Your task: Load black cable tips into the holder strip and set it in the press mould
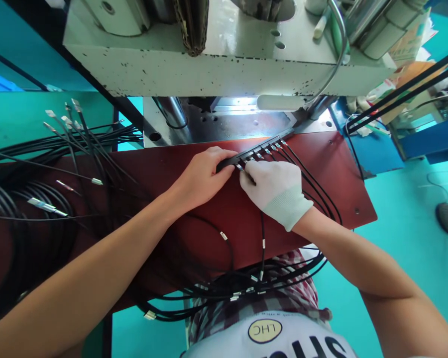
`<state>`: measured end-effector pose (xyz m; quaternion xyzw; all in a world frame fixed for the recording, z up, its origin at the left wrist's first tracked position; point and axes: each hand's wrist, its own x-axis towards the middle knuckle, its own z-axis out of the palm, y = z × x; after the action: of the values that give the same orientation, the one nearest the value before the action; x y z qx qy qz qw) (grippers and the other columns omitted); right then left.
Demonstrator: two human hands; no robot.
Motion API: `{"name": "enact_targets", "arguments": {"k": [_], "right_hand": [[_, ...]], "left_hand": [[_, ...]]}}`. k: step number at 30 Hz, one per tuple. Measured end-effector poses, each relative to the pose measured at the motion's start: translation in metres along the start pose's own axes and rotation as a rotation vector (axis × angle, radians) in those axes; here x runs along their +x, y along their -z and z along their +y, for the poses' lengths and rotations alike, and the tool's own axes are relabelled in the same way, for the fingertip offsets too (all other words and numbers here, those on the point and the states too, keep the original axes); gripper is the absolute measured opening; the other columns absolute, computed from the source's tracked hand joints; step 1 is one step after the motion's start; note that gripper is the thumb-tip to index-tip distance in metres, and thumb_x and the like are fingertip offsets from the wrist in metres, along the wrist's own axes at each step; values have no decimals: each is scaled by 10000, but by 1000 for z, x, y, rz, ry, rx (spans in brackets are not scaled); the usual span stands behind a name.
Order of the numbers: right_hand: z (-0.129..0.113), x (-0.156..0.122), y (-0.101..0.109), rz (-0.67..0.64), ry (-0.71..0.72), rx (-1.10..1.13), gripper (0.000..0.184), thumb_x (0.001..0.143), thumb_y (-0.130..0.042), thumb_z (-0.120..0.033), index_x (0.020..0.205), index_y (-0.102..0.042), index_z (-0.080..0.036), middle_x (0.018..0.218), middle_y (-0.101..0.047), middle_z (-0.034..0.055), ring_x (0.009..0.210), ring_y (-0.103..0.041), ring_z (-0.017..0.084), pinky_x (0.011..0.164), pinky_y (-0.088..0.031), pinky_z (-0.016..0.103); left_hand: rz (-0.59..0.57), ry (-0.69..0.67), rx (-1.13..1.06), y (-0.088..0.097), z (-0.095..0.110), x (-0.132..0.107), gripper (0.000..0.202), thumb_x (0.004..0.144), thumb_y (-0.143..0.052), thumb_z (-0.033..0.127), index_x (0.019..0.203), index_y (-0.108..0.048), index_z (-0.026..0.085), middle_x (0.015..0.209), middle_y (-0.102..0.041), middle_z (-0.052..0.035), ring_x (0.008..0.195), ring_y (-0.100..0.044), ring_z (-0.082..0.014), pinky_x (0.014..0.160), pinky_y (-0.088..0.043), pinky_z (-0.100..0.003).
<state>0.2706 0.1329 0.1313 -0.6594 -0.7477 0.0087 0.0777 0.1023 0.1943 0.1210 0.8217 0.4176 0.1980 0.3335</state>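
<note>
My bare left hand (201,176) grips the near left end of a long dark bar (263,148), thumb and fingers closed round it. The bar slants up and away to the right, toward the machine. Along its edge sit several metal cable ends (274,147) in a row, with black cables (313,184) running off to the right and down. My right hand (274,184), in a white glove, is closed at the left part of this row, on a black cable with a metal end (240,167). The fingertips partly hide that cable.
Above stands a pale green press (224,74) with steel posts (171,112) and a white lamp (281,103). Bundles of black cables (18,214) with metal ends lie on the left of the red-brown table (209,223). More cables (209,298) loop over my lap.
</note>
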Motion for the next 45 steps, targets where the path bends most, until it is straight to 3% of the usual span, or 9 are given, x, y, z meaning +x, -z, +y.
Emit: {"name": "enact_targets", "arguments": {"k": [13,18,21,23,27,30,37,45], "right_hand": [[-3,5,-11,-2,18,29,320,995,-367,-323,865,-622,-180,824,-682,35,722,-637,217,575,-156,331],[0,-6,10,-57,25,44,341,998,-409,-402,894,-654,-189,833,-691,38,708,-643,225,556,-213,333],[30,-20,27,-11,-10,131,357,989,-445,-487,943,-689,-230,873,-704,6,803,-665,194,621,-334,322],[63,-23,30,91,-112,226,284,981,-485,-448,993,-710,-275,956,-713,-30,895,-666,161,727,-402,290],[126,-11,13,204,-238,419,203,932,-553,-363,978,-726,-269,992,-698,-36,895,-637,138,808,-444,260],[144,1,-4,191,-244,524,201,897,-578,-346,957,-738,-239,990,-688,-5,882,-623,143,834,-460,260],[140,13,-11,77,-172,583,253,906,-549,-408,889,-747,-251,923,-705,-8,911,-626,161,863,-449,263],[132,24,-14,52,-320,494,189,812,-593,-397,766,-719,-263,800,-688,-34,795,-622,164,702,-406,275]], "left_hand": [[38,-34,13,-4,-4,0,335,889,-525,275,1165,-678,163,1108,-673,-56,1029,-620,-206,933,-476,-320],[77,-94,183,-11,-1,-2,387,926,-487,268,1243,-635,102,1135,-638,-99,1042,-610,-213,968,-479,-333],[100,-139,299,-15,0,-2,410,965,-419,238,1295,-590,64,1176,-605,-125,1079,-578,-226,1007,-457,-358],[112,-169,382,-17,0,-2,403,977,-397,229,1292,-587,65,1178,-599,-130,1100,-550,-247,1046,-423,-404],[138,-177,456,-21,-3,-2,389,982,-382,223,1271,-591,71,1160,-575,-136,1104,-511,-262,1063,-401,-439],[149,-148,458,-23,-6,-1,391,972,-404,233,1276,-590,74,1160,-546,-136,1091,-503,-260,1026,-432,-431],[166,-125,523,-26,-10,2,392,982,-404,259,1298,-585,116,1180,-550,-109,1106,-501,-260,1006,-435,-443],[131,-196,422,-20,-10,5,390,986,-414,234,1321,-577,115,1244,-559,-104,1144,-504,-237,1059,-411,-409]]}}
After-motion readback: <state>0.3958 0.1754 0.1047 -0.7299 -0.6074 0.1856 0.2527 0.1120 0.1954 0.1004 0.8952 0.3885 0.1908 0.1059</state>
